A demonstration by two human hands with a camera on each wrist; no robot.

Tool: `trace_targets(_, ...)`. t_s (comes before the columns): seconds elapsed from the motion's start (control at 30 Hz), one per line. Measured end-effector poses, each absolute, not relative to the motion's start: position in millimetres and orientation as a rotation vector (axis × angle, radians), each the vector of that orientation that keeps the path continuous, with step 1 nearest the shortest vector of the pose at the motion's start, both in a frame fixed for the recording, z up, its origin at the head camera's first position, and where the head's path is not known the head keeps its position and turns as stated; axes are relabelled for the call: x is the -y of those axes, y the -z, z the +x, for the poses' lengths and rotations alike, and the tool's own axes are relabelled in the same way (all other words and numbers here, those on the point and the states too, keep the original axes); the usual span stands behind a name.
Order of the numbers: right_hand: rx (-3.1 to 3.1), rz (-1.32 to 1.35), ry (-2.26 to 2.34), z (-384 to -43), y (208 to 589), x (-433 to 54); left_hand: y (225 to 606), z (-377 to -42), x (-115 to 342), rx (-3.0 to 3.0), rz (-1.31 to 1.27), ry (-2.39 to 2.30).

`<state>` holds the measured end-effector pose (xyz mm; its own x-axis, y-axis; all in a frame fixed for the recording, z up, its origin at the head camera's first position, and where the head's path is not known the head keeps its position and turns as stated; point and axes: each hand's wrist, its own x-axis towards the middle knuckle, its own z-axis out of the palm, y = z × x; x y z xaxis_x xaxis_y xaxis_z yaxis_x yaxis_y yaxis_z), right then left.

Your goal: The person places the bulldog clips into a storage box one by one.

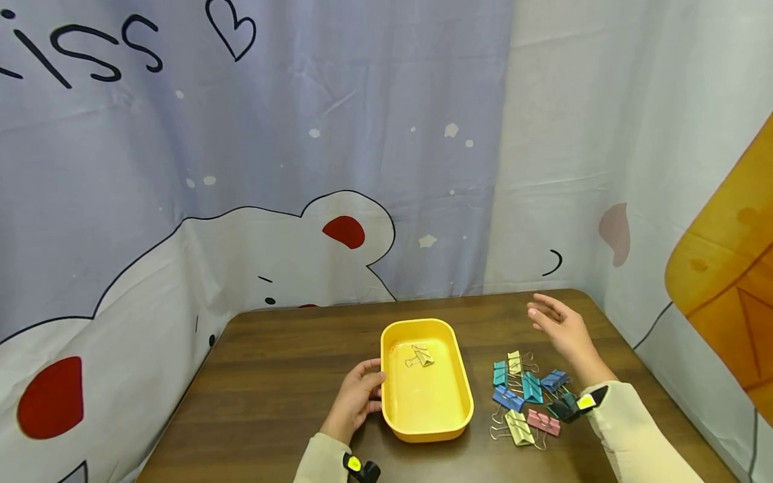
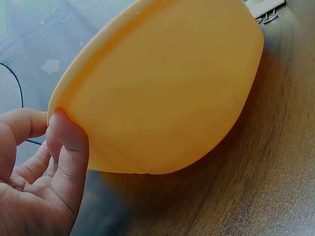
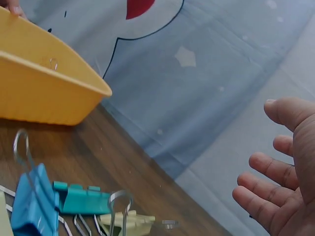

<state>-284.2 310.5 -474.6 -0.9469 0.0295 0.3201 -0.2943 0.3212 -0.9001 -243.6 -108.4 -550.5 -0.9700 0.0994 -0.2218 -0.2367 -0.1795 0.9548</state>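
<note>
A yellow plastic tray (image 1: 425,409) stands on the brown table, with one pale yellow binder clip (image 1: 424,355) lying inside it. My left hand (image 1: 360,396) pinches the tray's left rim between thumb and fingers, as the left wrist view shows up close on the tray wall (image 2: 162,98). Beyond the binder clip pile, my right hand (image 1: 563,329) hovers over the table's right side, its fingers loosely spread and nothing in them. The pile holds a pink clip (image 1: 543,422), a yellow clip (image 1: 519,427), a teal clip (image 1: 532,388) and several others in blue, green and yellow.
The wooden table (image 1: 272,396) runs back to a printed curtain (image 1: 338,134) behind it. Another curtain side with an orange pattern (image 1: 731,288) hangs at the right. Dark wrist cameras (image 1: 362,467) are strapped at both sleeves.
</note>
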Motion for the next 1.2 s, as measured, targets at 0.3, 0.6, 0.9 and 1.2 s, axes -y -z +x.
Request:
trace_targets(0.3,2.437,0.144,-1.478,-265,492,-333,549,-244,108,-1.852,-0.159,-2.253)
trace_targets(0.6,2.478,0.084,-1.439,-246,523,-341,547,-243,108,-1.86,-0.167,-2.243)
trace_targets(0.9,2.519,0.084,-1.369,-227,538,-336,549,-242,108,-1.849,-0.156,-2.251)
trace_targets(1.2,2.589,0.089,-1.241,-215,557,-333,549,-241,108,-1.859,-0.15,-2.253)
